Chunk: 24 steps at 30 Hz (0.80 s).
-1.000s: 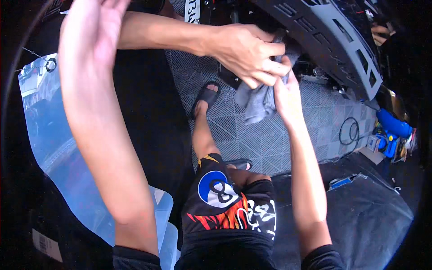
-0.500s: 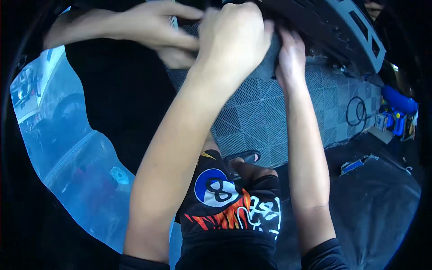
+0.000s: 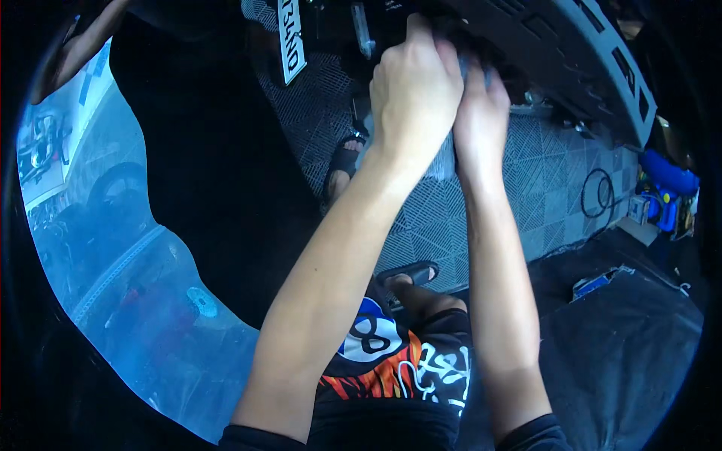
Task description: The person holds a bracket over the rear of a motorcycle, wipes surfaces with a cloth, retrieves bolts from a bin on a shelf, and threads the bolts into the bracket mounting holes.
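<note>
My left hand [image 3: 415, 101] is closed in a fist at the top middle, its back toward me, beside a dark slotted panel [image 3: 594, 64]. Close against it on the right, my right hand [image 3: 483, 109] has its fingers curled, partly blurred. Between and below the two hands shows a pale grey-blue, soft-looking piece [image 3: 444, 164]; whether it is cloth or plastic I cannot tell. What the fingers grip is hidden by the hands and the shadow under the panel.
A plate with printed characters [image 3: 290, 41] hangs at the upper left. Another person's arm [image 3: 81, 49] shows at the far upper left. Patterned floor tiles [image 3: 549, 188] lie below, with a coiled black cable [image 3: 598, 192] and a blue tool [image 3: 665, 188] at the right.
The other person's hands, beside my left hand earlier, have drawn back to the upper left. My left hand has moved right and down, closer to my right hand. The plate has come into sight.
</note>
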Motion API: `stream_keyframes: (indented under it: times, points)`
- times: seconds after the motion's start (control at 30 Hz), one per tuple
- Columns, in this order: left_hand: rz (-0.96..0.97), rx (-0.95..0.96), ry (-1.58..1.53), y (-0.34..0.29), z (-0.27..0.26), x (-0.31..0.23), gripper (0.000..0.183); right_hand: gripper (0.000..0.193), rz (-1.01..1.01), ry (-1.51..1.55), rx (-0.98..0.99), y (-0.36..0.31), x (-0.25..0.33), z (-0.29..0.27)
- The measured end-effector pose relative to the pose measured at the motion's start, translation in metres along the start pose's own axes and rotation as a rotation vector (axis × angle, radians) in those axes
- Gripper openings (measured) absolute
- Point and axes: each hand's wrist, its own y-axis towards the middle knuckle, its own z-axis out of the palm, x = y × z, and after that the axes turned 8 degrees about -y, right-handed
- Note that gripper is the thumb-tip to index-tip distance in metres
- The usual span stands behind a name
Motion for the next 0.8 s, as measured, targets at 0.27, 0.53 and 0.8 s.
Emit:
stream_keyframes:
  times: [0.27, 0.53, 0.8]
  points:
    - [0.286, 0.166, 0.235, -0.062, -0.031, -0.036, 0.042, 0.049, 0.036, -0.116, 0.099, -0.013, 0.047, -0.029]
    - [-0.077, 0.051, -0.369, -0.072, -0.088, -0.038, 0.021, 0.038, -0.156, -0.409, -0.081, -0.009, 0.034, -0.01]
    - [-0.159, -0.171, -0.456, 0.007, -0.147, -0.055, 0.029, 0.029, -0.274, -0.493, -0.132, -0.013, 0.044, -0.005]
